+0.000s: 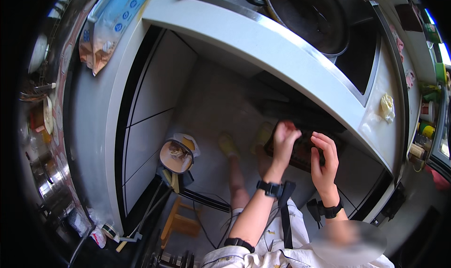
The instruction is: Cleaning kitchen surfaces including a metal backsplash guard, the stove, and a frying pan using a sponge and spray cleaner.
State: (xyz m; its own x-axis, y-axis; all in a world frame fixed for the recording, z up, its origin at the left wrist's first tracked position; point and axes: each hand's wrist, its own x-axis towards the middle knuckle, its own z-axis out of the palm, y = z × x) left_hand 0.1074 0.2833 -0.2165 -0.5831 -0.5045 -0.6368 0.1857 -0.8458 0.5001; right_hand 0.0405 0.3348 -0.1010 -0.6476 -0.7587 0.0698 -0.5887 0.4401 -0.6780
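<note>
My left hand (284,139) is raised in front of me, fingers bent and blurred, thumb pointing towards the other hand. I see nothing held in it. Just to its right is my right hand (325,157), thumb apart from its slightly curved fingers, also with nothing in it. The two hands face each other across a small gap. Below and behind them, low down, is a dark box-like object with a reddish pattern (303,150), partly hidden by the hands. Both wrists wear black straps.
A white-edged counter (243,32) curves ahead, with a dark frying pan (310,18) on the stove. On the counter are a crumpled pale cloth or paper (387,108) and a printed bag (102,39). At floor level are a waste bin (176,156) and a wooden stool (181,218).
</note>
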